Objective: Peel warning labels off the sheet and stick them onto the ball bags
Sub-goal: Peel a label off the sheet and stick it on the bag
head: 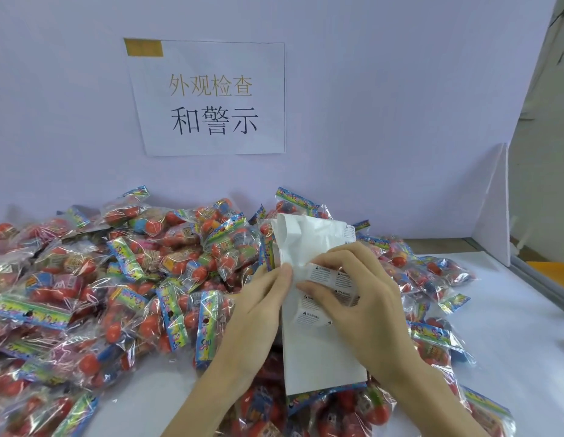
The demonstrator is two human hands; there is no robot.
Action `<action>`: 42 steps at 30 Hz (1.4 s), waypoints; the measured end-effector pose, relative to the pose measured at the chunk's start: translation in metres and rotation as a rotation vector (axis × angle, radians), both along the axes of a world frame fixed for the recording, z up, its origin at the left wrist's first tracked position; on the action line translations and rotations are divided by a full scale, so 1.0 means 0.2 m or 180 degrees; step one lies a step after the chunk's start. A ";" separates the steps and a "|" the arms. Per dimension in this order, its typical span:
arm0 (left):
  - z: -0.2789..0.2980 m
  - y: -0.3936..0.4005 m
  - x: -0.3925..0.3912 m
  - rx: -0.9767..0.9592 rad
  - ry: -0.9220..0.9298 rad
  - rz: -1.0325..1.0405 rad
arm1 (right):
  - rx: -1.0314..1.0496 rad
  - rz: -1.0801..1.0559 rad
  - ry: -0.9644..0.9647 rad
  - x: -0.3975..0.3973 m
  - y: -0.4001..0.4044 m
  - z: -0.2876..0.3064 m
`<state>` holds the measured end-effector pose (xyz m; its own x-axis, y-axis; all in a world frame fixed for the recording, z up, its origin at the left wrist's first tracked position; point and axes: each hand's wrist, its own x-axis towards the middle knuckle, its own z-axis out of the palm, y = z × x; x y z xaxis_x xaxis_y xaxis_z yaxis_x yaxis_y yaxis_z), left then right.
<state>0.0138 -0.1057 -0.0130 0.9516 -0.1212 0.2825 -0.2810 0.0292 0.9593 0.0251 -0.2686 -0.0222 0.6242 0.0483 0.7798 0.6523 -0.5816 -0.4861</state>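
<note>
Holding the label sheet [318, 351] mid-frame over the ball bags [123, 279], both hands pinch it: left hand [258, 310] thumb clamps the sheet's left edge, right hand [365, 304] fingers curl round a warning label [325, 274] near its top. Printed sign [211, 99] sits upper centre.

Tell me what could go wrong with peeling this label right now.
The thin white label sheet, pinched by the left hand, is already crumpled, so the small printed warning label under the right hand may crease or tear. The glossy clear ball bags lie heaped, so a label may land crooked.
</note>
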 end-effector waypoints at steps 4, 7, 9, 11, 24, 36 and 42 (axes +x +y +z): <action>-0.04 0.03 0.05 0.1269 -0.0741 0.1167 | 0.0239 -0.0065 0.0258 0.01 0.00 -0.01; -0.04 0.07 0.06 0.1518 -0.0788 0.1749 | 0.0311 -0.0136 0.0412 0.02 0.00 -0.02; -0.04 0.10 0.07 0.1613 -0.1060 0.1990 | 0.0372 -0.0096 0.0519 0.03 0.00 -0.03; -0.03 0.12 0.08 0.1707 -0.1364 0.2029 | 0.0380 -0.0044 0.0579 0.03 0.01 -0.04; -0.01 0.09 0.07 0.1753 -0.1881 0.1089 | 0.0048 0.0139 0.0432 0.02 0.01 -0.04; 0.00 0.09 0.05 0.1560 -0.1747 0.1299 | -0.0423 0.0219 0.0225 0.00 -0.02 -0.01; 0.00 0.08 0.04 0.1601 -0.1665 0.1195 | -0.0480 -0.0066 -0.0220 0.01 -0.03 -0.02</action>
<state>0.0219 -0.0890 -0.0133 0.7141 -0.0512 0.6982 -0.6016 -0.5550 0.5746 0.0276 -0.2745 -0.0256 0.5715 0.1557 0.8057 0.6681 -0.6583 -0.3467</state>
